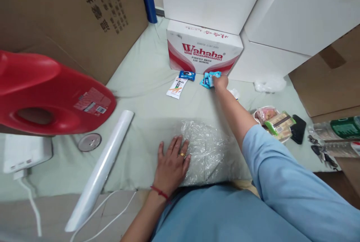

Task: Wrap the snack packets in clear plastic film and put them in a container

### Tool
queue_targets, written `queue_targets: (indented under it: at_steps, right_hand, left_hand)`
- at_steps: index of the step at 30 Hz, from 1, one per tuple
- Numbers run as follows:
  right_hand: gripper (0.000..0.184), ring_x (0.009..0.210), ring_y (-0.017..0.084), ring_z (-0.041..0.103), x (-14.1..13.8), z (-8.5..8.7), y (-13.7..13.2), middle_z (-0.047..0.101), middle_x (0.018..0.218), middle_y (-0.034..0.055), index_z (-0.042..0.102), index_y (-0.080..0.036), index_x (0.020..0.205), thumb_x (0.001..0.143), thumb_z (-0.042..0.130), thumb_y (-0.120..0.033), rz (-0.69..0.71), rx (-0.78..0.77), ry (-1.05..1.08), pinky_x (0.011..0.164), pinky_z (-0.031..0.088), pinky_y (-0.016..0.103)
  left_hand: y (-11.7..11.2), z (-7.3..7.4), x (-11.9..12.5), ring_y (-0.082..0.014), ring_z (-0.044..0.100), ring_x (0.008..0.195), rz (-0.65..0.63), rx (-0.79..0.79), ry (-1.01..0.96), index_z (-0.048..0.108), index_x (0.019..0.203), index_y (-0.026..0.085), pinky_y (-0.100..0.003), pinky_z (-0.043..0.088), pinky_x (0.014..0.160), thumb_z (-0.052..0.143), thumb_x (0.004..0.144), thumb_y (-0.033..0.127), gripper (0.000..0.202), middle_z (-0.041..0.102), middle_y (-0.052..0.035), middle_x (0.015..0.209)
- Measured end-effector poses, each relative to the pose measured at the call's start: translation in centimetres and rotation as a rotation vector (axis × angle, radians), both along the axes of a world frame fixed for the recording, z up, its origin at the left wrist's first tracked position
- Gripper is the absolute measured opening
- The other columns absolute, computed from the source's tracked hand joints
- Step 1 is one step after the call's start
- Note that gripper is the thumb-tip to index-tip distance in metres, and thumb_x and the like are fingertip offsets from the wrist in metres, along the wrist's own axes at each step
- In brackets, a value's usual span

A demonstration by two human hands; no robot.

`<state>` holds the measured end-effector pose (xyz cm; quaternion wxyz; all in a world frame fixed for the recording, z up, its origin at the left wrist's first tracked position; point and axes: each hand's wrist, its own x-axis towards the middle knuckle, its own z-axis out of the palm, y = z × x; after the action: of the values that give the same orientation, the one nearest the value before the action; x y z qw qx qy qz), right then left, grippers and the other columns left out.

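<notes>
My left hand [172,159] lies flat with fingers spread on the edge of a crinkled clear plastic sheet [209,152] spread over the pale green cloth. My right hand [220,81] reaches far forward and is closed on a small light-blue packet [209,78] right in front of the Wahaha water carton [204,48]. A dark blue snack packet [187,75] and a white snack packet [177,87] lie just left of it.
A red jug [42,92] looms at the left over a white power strip [25,152]. A white roll [101,170] lies diagonally. Snack packs in a bowl [274,122], a black phone [298,128], keys and bottles [337,137] sit at right. Cardboard and white boxes ring the cloth.
</notes>
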<state>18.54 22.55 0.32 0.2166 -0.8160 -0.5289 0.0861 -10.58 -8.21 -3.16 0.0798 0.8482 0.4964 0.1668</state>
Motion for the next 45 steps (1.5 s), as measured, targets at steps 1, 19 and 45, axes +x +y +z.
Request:
queue_targets:
  at_steps: [1, 19, 45]
  right_hand:
    - [0.046, 0.122, 0.039, 0.062, -0.3, -0.1, 0.1, 0.067, 0.124, 0.0297, 0.064, -0.003, 0.130, 0.102, 0.053, -0.037, -0.060, -0.026, 0.008, 0.100, 0.049, 0.050]
    - [0.050, 0.118, 0.029, 0.061, -2.7, 1.8, -3.9, 0.058, 0.136, 0.0159, 0.057, -0.017, 0.147, 0.098, 0.064, -0.021, 0.384, 0.017, -0.040, 0.104, 0.046, 0.038]
    - [0.064, 0.125, 0.035, 0.064, 2.1, 3.6, -13.9, 0.062, 0.143, 0.0215, 0.044, -0.011, 0.157, 0.096, 0.061, -0.025, 0.686, -0.126, -0.144, 0.106, 0.050, 0.043]
  left_hand:
    - [0.0, 0.0, 0.0, -0.0323, 0.050, 0.150, 0.001, -0.006, -0.005, 0.060, 0.150, 0.022, -0.064, 0.013, 0.131, 0.050, 0.106, 0.034, 0.047, 0.052, -0.0136, 0.163]
    - [-0.1, 0.0, 0.0, -0.0308, 0.050, 0.150, 0.009, -0.019, 0.002, 0.061, 0.149, 0.021, -0.062, 0.015, 0.132, 0.049, 0.107, 0.035, 0.045, 0.055, -0.0129, 0.161]
    - [-0.1, 0.1, 0.2, -0.0313, 0.050, 0.150, 0.008, -0.005, 0.053, 0.061, 0.148, 0.022, -0.062, 0.017, 0.130, 0.047, 0.107, 0.033, 0.044, 0.056, -0.0151, 0.160]
